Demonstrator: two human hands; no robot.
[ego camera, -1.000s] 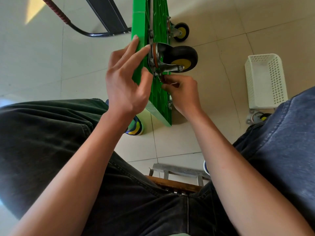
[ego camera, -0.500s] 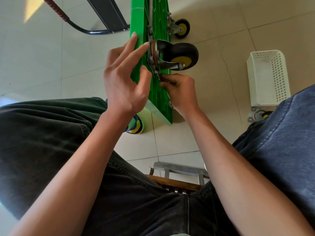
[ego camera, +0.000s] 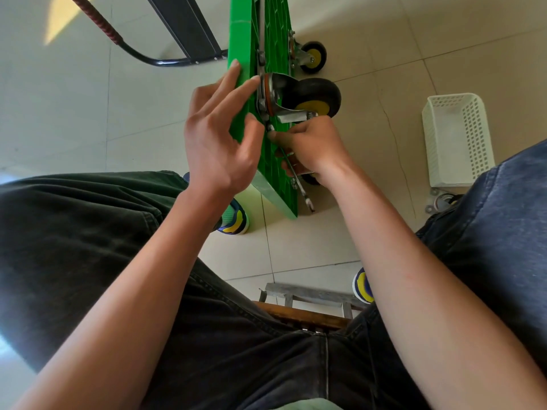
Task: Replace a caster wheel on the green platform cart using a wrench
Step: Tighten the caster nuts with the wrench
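Observation:
The green platform cart stands on its edge on the tiled floor. A black caster wheel with a yellow hub sits in a metal bracket against its ribbed underside. My left hand is spread, fingertips resting on the cart's edge and the caster's plate. My right hand is closed on a slim metal wrench, whose upper end meets a bolt at the plate's lower corner. The wrench's open jaw sticks out below my hand.
A second caster is mounted farther up the cart. A white perforated basket sits on the floor at right, with a loose caster below it. The cart's black handle lies at top left. My shoes and a stool are underneath.
My right hand has shifted down and turned, and the wrench's lower end now shows below it. My left hand stays spread on the cart.

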